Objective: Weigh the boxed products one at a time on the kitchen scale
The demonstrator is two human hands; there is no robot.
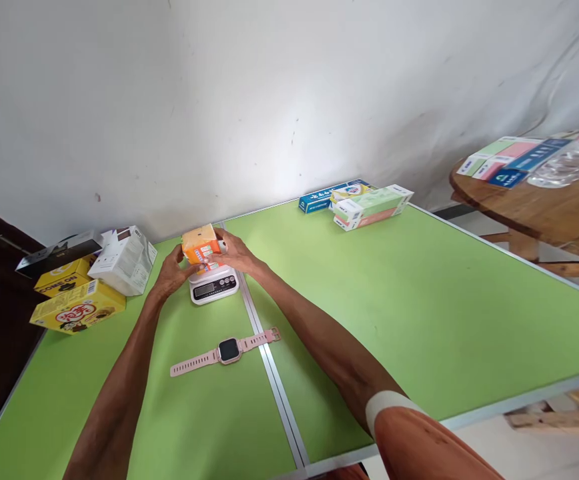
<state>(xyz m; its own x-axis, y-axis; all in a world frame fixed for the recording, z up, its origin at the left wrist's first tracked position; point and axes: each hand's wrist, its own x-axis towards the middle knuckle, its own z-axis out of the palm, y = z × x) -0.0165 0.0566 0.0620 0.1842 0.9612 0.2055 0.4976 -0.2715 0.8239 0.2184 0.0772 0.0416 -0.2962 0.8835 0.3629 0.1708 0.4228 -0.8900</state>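
Note:
An orange-and-white package (200, 244), a soft pack with printing on its side, is at the white kitchen scale (214, 287). My left hand (172, 272) grips its left side, and my right hand (237, 252) holds it from the right, fingers across its front. Whether the package rests fully on the scale's platform is hidden by my hands. The scale's small dark display and several round buttons face me. Nearer to me, a pink smartwatch (229, 351) lies flat with its strap stretched out across the table seam.
Yellow boxes (78, 312), a white box (125, 261) and a black box (62, 252) are stacked at the left. By the wall lie a blue box (314, 201) and a green-and-white box (373, 208). A round wooden table (569, 210) with boxes and clear plastic stands right of the green table (419, 313).

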